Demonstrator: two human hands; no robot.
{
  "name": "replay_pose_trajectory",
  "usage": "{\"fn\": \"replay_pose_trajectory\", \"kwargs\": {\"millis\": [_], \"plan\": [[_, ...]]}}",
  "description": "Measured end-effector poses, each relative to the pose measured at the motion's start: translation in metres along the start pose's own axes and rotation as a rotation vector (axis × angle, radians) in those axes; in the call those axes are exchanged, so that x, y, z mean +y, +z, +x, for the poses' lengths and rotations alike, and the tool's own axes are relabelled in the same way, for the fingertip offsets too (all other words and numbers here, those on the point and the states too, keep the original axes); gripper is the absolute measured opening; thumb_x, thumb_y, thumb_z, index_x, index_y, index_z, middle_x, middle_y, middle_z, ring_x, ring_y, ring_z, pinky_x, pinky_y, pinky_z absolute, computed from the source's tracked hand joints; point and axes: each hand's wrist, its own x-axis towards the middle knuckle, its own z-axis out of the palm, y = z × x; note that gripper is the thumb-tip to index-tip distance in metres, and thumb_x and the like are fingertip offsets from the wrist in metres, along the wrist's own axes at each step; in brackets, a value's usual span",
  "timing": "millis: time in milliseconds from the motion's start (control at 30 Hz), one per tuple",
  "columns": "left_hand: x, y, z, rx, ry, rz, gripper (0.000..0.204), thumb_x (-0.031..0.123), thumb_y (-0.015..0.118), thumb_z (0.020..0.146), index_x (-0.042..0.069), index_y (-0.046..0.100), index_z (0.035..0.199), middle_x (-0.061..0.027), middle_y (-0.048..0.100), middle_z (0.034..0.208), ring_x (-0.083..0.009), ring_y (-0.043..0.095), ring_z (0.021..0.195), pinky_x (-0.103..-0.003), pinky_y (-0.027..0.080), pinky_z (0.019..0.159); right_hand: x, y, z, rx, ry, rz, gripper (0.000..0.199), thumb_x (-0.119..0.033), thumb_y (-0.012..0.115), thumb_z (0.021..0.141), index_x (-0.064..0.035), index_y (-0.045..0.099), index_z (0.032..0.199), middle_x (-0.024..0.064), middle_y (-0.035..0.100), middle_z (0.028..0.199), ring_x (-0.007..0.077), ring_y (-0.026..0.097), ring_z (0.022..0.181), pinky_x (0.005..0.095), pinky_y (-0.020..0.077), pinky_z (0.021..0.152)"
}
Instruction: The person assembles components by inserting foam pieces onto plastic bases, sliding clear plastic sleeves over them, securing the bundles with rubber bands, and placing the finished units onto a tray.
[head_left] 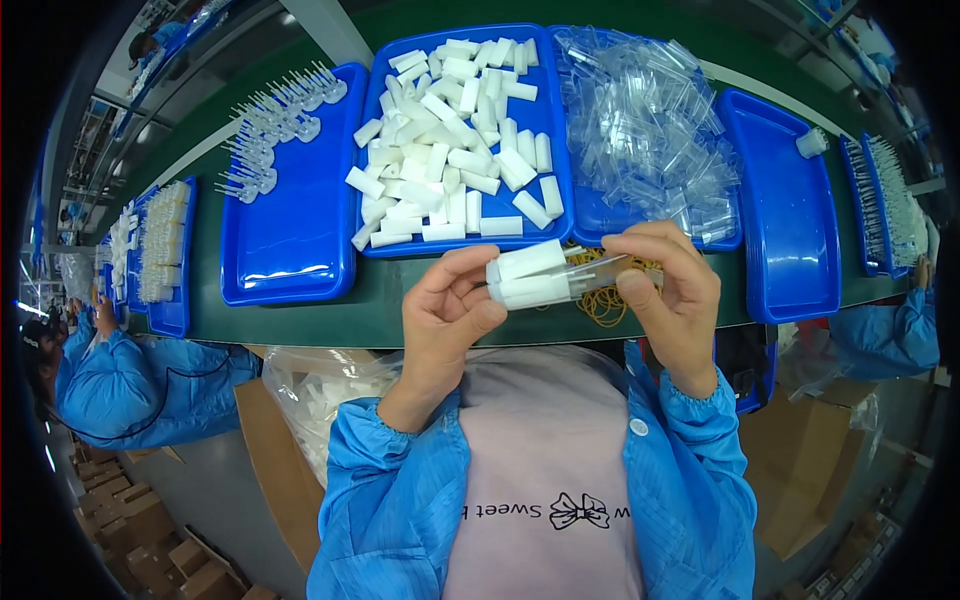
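Observation:
In front of my chest, my left hand [445,305] grips the left end of two white foam-like pieces [530,262] lying side by side, with a pale round end at the fingers. My right hand [668,285] pinches the far end of a clear plastic tube [597,277] between thumb and fingers. The tube lies in line with the white pieces and meets them; how far they overlap is hard to see. Beyond my hands, a blue tray [557,130] carries a heap of similar white pieces [440,135]. Many clear plastic tubes [650,130] fill the blue tray to its right.
Yellow rubber bands [605,305] lie on the green table [400,325] behind my hands. A blue tray [285,265] at left holds clear pieces with thin stems [270,140]. Another blue tray [790,220] stands at right. Co-workers in blue sleeves [150,395] sit on both sides.

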Motion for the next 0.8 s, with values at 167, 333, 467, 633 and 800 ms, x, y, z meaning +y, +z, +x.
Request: {"fn": "replay_pose_trajectory", "kwargs": {"millis": [167, 333, 467, 633, 800], "plan": [[-0.002, -0.001, -0.003, -0.074, 0.080, 0.099, 0.045, -0.005, 0.074, 0.073, -0.004, 0.056, 0.115, -0.0109, 0.053, 0.115, -0.0198, 0.057, 0.106, -0.033, 0.050, 0.093, -0.003, 0.007, -0.011, 0.180, 0.211, 0.222, 0.019, -0.003, 0.071, 0.076, 0.0004, 0.063, 0.093, 0.0089, 0.062, 0.095, 0.0182, 0.057, 0.088, 0.0294, 0.0437, 0.082], [0.002, 0.004, -0.006, -0.094, 0.051, 0.078, 0.045, -0.006, 0.076, 0.071, -0.004, 0.057, 0.111, -0.0095, 0.051, 0.111, -0.0204, 0.057, 0.106, -0.035, 0.050, 0.096, -0.001, 0.008, -0.012, 0.086, -0.036, 0.095, 0.019, -0.003, 0.073, 0.072, -0.0040, 0.063, 0.088, 0.0053, 0.065, 0.088, 0.0210, 0.054, 0.089, 0.0384, 0.0389, 0.090], [0.006, 0.005, -0.007, -0.137, 0.060, 0.107, 0.045, -0.006, 0.076, 0.070, -0.004, 0.057, 0.111, -0.0093, 0.050, 0.111, -0.0202, 0.057, 0.106, -0.035, 0.049, 0.097, -0.009, 0.007, -0.012, 0.043, -0.064, 0.028, 0.019, -0.004, 0.075, 0.070, -0.0052, 0.065, 0.085, 0.0052, 0.066, 0.087, 0.0211, 0.055, 0.089, 0.0400, 0.0388, 0.089], [0.004, 0.002, -0.008, -0.133, 0.002, 0.098, 0.046, -0.006, 0.076, 0.070, -0.005, 0.057, 0.112, -0.0094, 0.050, 0.111, -0.0202, 0.057, 0.107, -0.036, 0.048, 0.098, -0.013, 0.010, -0.009, 0.007, -0.098, -0.036, 0.018, -0.006, 0.077, 0.069, -0.0060, 0.066, 0.083, 0.0053, 0.065, 0.085, 0.0207, 0.055, 0.085, 0.0397, 0.0393, 0.088], [0.004, 0.001, -0.010, -0.137, 0.006, 0.084, 0.047, -0.005, 0.077, 0.070, -0.005, 0.057, 0.112, -0.0094, 0.050, 0.110, -0.0202, 0.057, 0.106, -0.036, 0.048, 0.098, -0.012, 0.014, -0.010, -0.012, -0.077, -0.040, 0.018, -0.007, 0.078, 0.067, -0.0068, 0.067, 0.081, 0.0051, 0.064, 0.083, 0.0203, 0.055, 0.082, 0.0391, 0.0396, 0.087]]}}
